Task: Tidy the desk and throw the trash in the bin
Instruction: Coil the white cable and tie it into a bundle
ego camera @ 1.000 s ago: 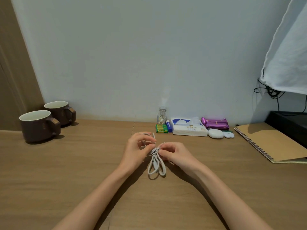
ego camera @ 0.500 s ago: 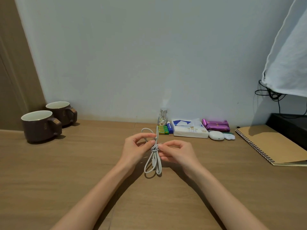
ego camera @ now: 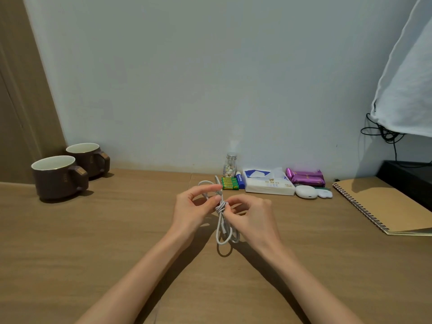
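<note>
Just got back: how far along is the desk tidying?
Looks done: two mugs grouped left, tissue pack, batteries lined along the wall. In hand: left hand and right hand pinch the white cable, partly wound. Left: stow it; no bin or trash visible.

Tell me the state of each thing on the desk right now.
Cable, looped, wound round its middle.
Left hand, pinches the cable near its loose end.
Right hand, pinches the wound middle.
Near mug, upright.
Far mug, upright.
Small jar, upright, capped.
Tissue pack, open, tissue sticking out.
Notebook, closed, flat.
</note>
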The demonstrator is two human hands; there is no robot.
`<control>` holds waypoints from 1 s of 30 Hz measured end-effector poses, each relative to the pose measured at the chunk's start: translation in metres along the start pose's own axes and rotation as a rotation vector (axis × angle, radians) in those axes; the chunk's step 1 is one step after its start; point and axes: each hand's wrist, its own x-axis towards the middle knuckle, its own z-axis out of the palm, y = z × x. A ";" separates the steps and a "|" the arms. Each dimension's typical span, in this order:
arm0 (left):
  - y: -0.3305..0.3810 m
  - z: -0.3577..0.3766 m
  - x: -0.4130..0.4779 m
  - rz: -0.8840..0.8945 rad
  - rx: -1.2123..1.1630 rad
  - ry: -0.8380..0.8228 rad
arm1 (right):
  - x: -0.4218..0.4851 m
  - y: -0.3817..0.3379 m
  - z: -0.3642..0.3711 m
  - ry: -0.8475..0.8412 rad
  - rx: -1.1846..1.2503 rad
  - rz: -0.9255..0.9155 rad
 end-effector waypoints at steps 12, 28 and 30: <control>-0.017 -0.006 0.004 0.342 0.750 -0.202 | 0.007 0.013 -0.003 0.023 0.024 -0.060; -0.008 0.000 0.005 0.368 0.940 -0.202 | 0.008 0.012 0.000 0.194 0.148 -0.058; -0.008 0.003 0.005 0.321 0.872 -0.197 | 0.009 0.013 0.000 0.224 0.194 -0.006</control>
